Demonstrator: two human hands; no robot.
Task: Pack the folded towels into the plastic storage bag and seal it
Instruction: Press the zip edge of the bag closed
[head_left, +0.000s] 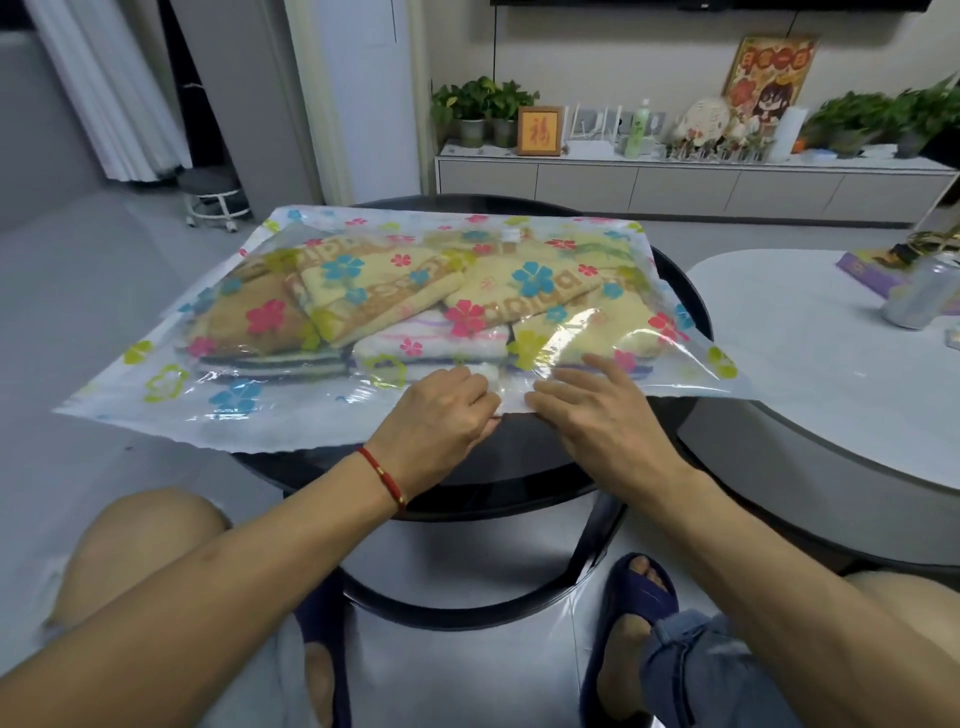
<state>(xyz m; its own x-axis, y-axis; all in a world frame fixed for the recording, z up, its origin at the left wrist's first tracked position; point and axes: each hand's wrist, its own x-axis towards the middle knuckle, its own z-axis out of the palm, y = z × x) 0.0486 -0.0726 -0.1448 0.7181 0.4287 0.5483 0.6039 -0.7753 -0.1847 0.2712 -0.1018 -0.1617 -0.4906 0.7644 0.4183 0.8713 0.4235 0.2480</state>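
Flower-print plastic storage bag (171, 358) lies flat on round black table (519, 467), overhanging at 9 and 3 o'clock. Inside — folded towels (384, 296), yellow and tan over striped ones. Left hand (434, 415) and right hand (592, 410) pinch the bag's near edge at 6 o'clock, fingertips nearly meeting.

Both hands (519, 410) press the towel-filled plastic bag's (171, 395) near edge.

Towels (395, 291) inside bag (156, 410), seemingly stacked, on table (685, 306)
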